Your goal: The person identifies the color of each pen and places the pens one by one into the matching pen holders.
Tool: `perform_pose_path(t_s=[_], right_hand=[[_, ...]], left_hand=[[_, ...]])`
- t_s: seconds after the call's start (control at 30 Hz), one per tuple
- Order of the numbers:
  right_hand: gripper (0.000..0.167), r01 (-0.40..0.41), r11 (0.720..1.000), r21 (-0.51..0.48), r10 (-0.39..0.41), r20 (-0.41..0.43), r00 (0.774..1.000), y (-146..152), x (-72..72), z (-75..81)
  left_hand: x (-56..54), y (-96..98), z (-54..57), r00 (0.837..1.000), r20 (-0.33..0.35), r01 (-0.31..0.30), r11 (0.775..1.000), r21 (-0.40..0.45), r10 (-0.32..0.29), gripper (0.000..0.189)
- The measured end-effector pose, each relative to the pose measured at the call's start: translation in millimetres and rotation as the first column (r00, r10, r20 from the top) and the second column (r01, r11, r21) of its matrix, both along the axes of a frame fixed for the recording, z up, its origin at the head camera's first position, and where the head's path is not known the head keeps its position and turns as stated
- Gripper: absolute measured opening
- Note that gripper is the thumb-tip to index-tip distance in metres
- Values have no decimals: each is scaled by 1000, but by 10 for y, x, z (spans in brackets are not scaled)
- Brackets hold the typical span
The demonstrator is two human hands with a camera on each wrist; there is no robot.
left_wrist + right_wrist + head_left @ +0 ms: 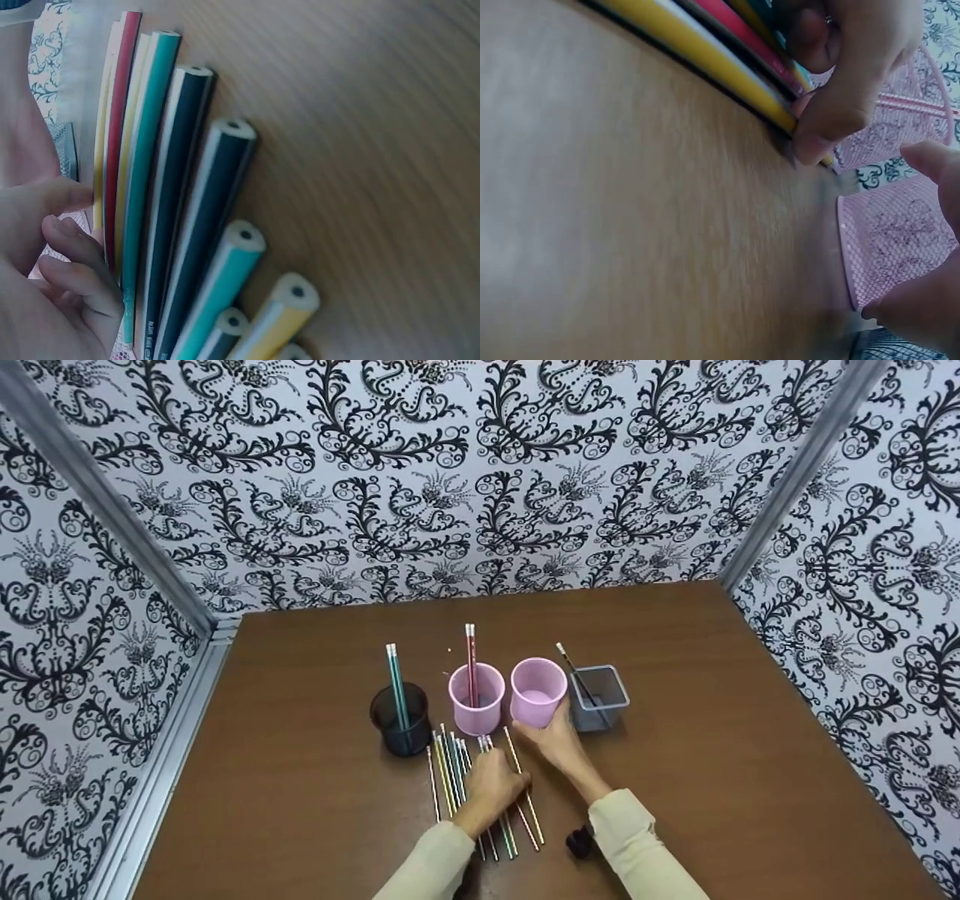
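Observation:
In the head view, my left hand [491, 781] is over a row of pencils lying on the table. Its thumb and curled fingers pinch a few of them, among them a yellow pencil [697, 52] and a red pencil [121, 112]. A teal pencil [150, 142] lies along the fingertips. My right hand [561, 744] grips the right pink mesh cup [536, 697] low down, thumb on the left and fingers on the right. That cup stands upright and shows no pencils inside. Its far side is hidden from the hand's view.
Left of it stands another pink cup [478, 720] holding red pencils [472, 667]. A black mesh cup [390, 727] with teal pencils is farther left. At right, a square grey mesh holder [600, 712] has a dark pencil [574, 669]. A small black object [579, 841] lies near my right sleeve.

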State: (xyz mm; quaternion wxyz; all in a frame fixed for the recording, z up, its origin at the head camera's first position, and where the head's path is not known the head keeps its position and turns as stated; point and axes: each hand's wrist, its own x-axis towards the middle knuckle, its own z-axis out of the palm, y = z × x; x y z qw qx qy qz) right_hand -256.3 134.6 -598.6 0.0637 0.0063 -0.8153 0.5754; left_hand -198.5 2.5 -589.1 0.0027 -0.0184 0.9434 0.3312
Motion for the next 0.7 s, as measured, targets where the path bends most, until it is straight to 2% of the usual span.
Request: perform_pose_path(t_s=[0.2, 0.3, 0.4, 0.5, 0.6, 0.7], right_hand=[[105, 102, 995, -19, -102, -8, 995, -63, -104, -46], [105, 130, 990, -59, -134, -66, 989, -88, -160, -82], [104, 140, 987, -73, -148, -120, 982, -96, -209, -132], [100, 162, 985, -53, -167, -134, 977, -90, -238, -183], [97, 156, 987, -50, -161, -132, 978, -79, -254, -217], [96, 121, 990, -75, -130, -120, 984, -68, -267, -231]], left_hand=[[3, 49, 21, 997, 24, -71, 997, 11, 70, 31], [5, 78, 20, 993, 30, -115, 993, 41, 114, 32], [2, 94, 20, 991, 9, -130, 985, 110, 130, 37], [0, 89, 40, 992, 6, -124, 971, 204, 125, 42], [8, 68, 68, 992, 33, -123, 948, 293, 119, 45], [24, 40, 84, 991, 67, -133, 931, 339, 117, 47]])
